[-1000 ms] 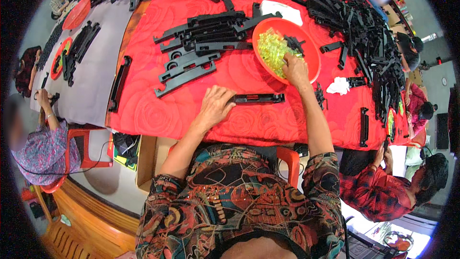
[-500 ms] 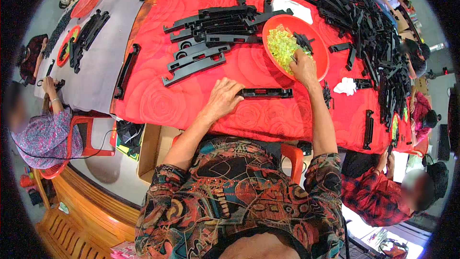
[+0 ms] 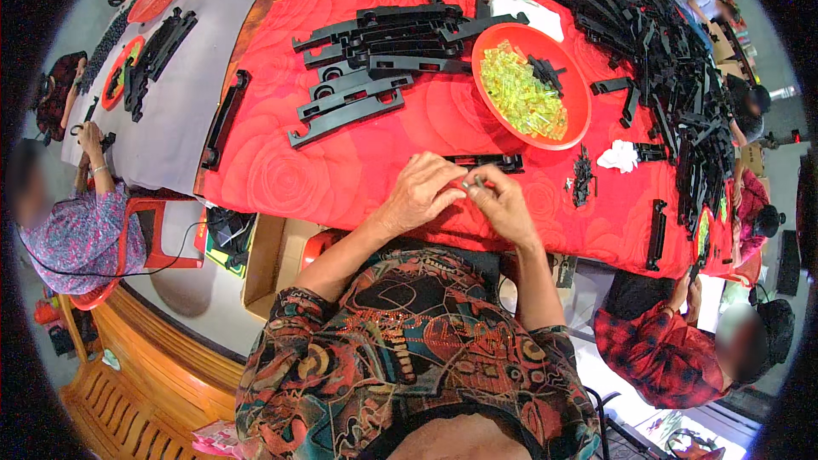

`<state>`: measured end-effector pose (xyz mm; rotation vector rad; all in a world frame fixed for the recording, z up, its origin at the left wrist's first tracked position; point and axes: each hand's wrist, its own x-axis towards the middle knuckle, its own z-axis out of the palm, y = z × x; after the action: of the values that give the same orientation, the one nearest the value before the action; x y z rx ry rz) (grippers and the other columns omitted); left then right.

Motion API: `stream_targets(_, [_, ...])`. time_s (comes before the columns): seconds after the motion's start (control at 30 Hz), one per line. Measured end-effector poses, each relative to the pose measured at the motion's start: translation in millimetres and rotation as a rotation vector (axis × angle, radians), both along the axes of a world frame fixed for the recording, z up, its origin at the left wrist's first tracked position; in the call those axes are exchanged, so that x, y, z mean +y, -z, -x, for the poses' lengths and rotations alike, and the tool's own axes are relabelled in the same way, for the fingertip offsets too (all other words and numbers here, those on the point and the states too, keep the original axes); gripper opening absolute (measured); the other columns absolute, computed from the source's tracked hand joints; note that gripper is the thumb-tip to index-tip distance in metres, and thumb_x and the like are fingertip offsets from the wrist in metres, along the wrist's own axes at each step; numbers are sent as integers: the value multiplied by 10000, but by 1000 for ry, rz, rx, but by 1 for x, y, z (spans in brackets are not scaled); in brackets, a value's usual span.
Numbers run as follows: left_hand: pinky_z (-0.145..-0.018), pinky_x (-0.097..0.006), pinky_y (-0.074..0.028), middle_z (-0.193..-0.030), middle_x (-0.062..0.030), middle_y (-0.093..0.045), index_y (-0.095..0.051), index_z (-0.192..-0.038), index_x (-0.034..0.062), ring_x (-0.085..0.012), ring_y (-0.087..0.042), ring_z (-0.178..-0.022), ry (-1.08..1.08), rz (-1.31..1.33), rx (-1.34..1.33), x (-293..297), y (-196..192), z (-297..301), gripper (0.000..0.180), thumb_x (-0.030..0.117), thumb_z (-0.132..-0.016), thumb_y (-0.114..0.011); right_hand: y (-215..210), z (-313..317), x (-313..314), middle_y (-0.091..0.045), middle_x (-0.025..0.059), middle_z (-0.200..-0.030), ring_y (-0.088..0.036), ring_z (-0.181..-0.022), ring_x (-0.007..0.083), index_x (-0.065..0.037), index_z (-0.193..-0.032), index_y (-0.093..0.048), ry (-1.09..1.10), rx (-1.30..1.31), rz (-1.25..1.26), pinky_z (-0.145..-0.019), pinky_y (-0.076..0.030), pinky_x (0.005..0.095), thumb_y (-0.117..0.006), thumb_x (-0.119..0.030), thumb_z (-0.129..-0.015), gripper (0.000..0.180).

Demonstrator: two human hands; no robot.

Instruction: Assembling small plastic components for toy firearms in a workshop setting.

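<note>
both hands meet at the near edge of the red tablecloth (image 3: 358, 162). the left hand (image 3: 422, 196) is curled, fingertips pinched against those of the right hand (image 3: 503, 204), which is also closed; a small part (image 3: 477, 181) sits between them, too small to name. a black plastic bar (image 3: 486, 162) lies just beyond the knuckles. farther beyond the right hand stands a red bowl (image 3: 571, 111) of yellow-green pieces (image 3: 520, 98).

The hands (image 3: 464, 196) hide most of the black strip (image 3: 498, 162) beneath them.
</note>
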<state>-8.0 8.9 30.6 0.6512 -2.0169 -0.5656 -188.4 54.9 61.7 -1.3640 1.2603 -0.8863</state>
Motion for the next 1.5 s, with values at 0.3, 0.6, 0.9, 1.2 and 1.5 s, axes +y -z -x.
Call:
stream_targets(0.3, [-697,-330,-447,-796,-86,-605,-602,-843,9,-230,-568,-758,56,-297,126,11,9,5,126,43,-738,-663,22,-14,15,-484,-41,-673,-357,-459,14,-39,-890,-553,288,-304,-125,-395,-274,171,-608,-68,-828,88])
stream_targets(0.6, [-660,-340,-426,-771,-96,-580,-569,-800,9,-252,-540,-731,-57,-319,234,18,15,15,98,37,-745,-644,39,-14,21,-531,4,-688,-372,-424,33,-55,-860,-519,524,-741,-229,-357,-280,177,-603,-68,-839,88])
stream_targets(0.9, [-686,-348,-422,-806,-99,-588,-572,-837,12,-256,-547,-772,-113,-197,197,16,16,18,155,34,-716,-666,38,-18,20,-520,1,-681,-356,-430,25,-72,-834,-522,593,-787,-180,-356,-263,176,-619,-83,-832,98])
stream_targets(1.2, [-750,-374,-379,-952,-88,-514,-569,-906,44,-265,-477,-903,-209,88,-219,-11,22,3,249,82,-677,-660,26,-6,-26,-525,91,-672,-527,-599,191,-8,-779,-536,493,422,400,-555,-418,312,-642,-47,-756,115])
stream_targets(1.5, [-757,-380,-380,-980,-115,-503,-605,-967,68,-272,-479,-918,-214,156,-353,-10,26,6,236,99,-740,-551,46,-14,-32,-562,151,-715,-569,-665,315,-7,-786,-527,514,533,391,-601,-443,385,-634,-74,-761,129])
